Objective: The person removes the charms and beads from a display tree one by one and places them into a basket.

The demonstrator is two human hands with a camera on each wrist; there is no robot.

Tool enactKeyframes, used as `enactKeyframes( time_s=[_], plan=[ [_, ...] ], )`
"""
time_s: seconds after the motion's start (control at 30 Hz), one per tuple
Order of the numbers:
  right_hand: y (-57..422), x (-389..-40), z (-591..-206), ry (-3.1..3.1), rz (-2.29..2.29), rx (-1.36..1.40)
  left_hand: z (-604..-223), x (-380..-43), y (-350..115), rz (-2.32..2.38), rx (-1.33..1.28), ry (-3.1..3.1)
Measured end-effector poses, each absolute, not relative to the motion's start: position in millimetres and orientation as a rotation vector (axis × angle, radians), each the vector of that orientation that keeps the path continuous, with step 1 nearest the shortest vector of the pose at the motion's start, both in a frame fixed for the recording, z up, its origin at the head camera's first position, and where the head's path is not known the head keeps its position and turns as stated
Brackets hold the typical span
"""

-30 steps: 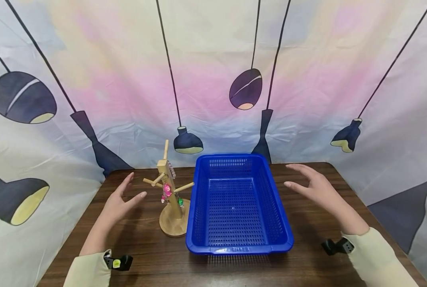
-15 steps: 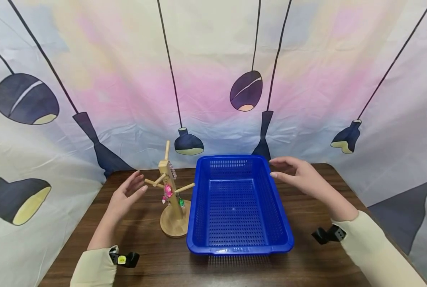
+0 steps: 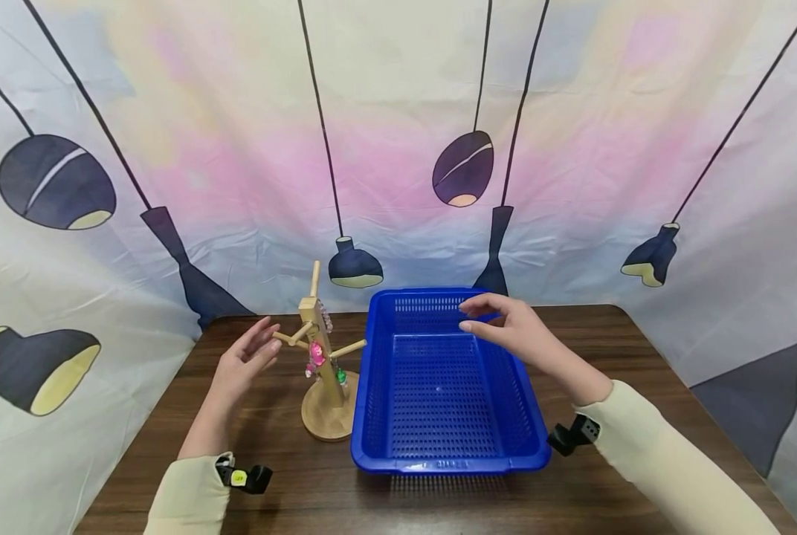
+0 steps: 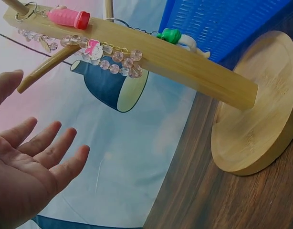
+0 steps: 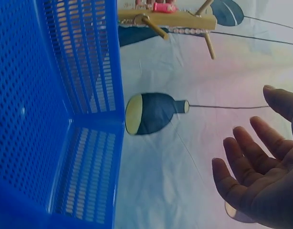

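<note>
Across the far side, a cloth in pale yellow, pink and blue, printed with dark hanging lamps. In front of it, a brown wood-grain table. On the middle of the table, a blue basket, with slotted walls and a perforated floor, longer from near to far than across. At the near left and near right, cream sleeves. Just left of the basket, upright, a wooden stand on a round base, with thin pegs at several angles; between right peg and basket rim, contact impossible to tell.

Left of the stand, the left hand, wide, with relaxed fingers parted from the thumb, holding nothing, just beside the left peg. Above the far right part of the basket, the right hand, also wide between thumb and gently bent fingers, holding nothing. At both wrists, black cameras.

Along the post of the stand, a bracelet of clear pink beads. Near its top, a pink charm on a metal ring. On the right side, a green charm.
</note>
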State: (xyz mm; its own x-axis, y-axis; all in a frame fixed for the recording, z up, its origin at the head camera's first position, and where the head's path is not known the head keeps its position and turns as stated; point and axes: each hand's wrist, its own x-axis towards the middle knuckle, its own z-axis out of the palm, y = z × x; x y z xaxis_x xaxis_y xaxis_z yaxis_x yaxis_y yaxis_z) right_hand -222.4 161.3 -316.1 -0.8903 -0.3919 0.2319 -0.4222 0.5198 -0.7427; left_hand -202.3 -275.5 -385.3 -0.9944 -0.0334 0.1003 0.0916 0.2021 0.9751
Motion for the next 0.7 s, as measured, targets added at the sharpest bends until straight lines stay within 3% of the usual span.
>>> enactKeyframes(
  time_s=[0.7],
  plan=[
    [102,-230,-332,-2.629,1.558,0.832,-392,-208,-268,-2.087,-0.071,-2.202]
  ],
)
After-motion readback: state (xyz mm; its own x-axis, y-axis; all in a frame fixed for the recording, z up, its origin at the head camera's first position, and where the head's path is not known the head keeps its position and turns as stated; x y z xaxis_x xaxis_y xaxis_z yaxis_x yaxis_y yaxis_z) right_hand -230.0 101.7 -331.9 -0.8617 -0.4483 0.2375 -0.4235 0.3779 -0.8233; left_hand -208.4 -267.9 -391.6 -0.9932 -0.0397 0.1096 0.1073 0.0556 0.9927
